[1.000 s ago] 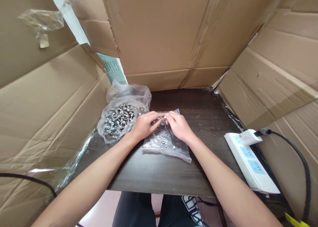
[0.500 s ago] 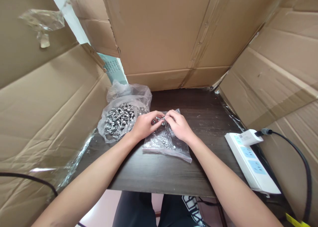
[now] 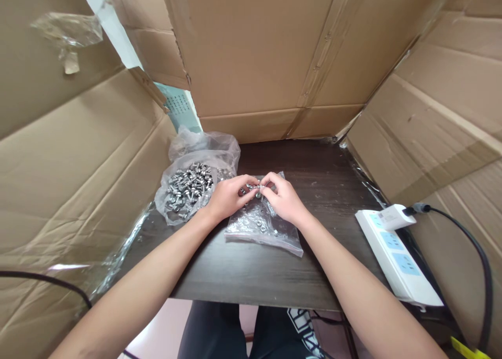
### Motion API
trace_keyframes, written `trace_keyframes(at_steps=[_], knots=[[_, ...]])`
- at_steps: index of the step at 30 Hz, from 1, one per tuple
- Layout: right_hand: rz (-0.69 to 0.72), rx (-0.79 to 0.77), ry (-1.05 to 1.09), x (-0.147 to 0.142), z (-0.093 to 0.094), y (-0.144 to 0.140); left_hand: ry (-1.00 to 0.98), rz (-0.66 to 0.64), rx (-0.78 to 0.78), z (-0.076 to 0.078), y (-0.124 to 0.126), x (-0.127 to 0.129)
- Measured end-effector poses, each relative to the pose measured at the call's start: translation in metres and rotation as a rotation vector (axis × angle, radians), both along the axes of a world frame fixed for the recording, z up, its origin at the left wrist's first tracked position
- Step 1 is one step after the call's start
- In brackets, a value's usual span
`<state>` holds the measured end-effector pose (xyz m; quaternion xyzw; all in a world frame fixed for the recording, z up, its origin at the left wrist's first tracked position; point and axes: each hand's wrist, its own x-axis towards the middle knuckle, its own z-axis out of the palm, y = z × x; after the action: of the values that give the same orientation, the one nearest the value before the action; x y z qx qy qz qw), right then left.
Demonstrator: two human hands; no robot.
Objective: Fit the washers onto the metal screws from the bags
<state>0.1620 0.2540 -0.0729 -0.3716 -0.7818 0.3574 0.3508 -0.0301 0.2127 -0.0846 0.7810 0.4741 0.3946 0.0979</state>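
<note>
My left hand (image 3: 227, 198) and my right hand (image 3: 283, 198) meet fingertip to fingertip over a flat clear plastic bag (image 3: 262, 225) that holds a few small nuts. Between the fingertips sits a small silver screw (image 3: 258, 188), pinched from both sides. Left of my left hand lies an open clear bag (image 3: 195, 183) piled with several silver screws. Both bags rest on a dark wood table (image 3: 321, 186).
Cardboard sheets wall in the table at the back (image 3: 259, 60), left (image 3: 70, 155) and right (image 3: 431, 113). A white power strip (image 3: 396, 259) with a plugged charger and black cable lies at the table's right edge. Another black cable (image 3: 43, 280) crosses the lower left.
The fingers have shifted slightly around the small screw; the hands stay in the same spot over the flat bag.
</note>
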Motion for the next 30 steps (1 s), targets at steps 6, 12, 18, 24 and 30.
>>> trace_keyframes(at_steps=[6,12,18,24,30], knots=[[0.000,0.039,-0.021,0.0003,0.0031,-0.0004,0.002,0.006,0.017,-0.0005,0.0000,-0.0001],[-0.008,0.029,-0.035,0.0007,0.0033,-0.0006,-0.004,-0.012,0.011,-0.0006,-0.0001,0.0009],[-0.017,0.045,-0.034,0.0004,0.0029,-0.0003,-0.009,-0.002,0.001,-0.0009,0.0000,0.0008],[-0.024,-0.008,-0.005,0.0000,0.0047,-0.0017,-0.011,0.009,-0.004,-0.0021,0.0000,0.0003],[-0.011,-0.058,-0.041,0.0002,0.0048,-0.0024,-0.015,-0.001,-0.005,-0.0022,0.0001,0.0008]])
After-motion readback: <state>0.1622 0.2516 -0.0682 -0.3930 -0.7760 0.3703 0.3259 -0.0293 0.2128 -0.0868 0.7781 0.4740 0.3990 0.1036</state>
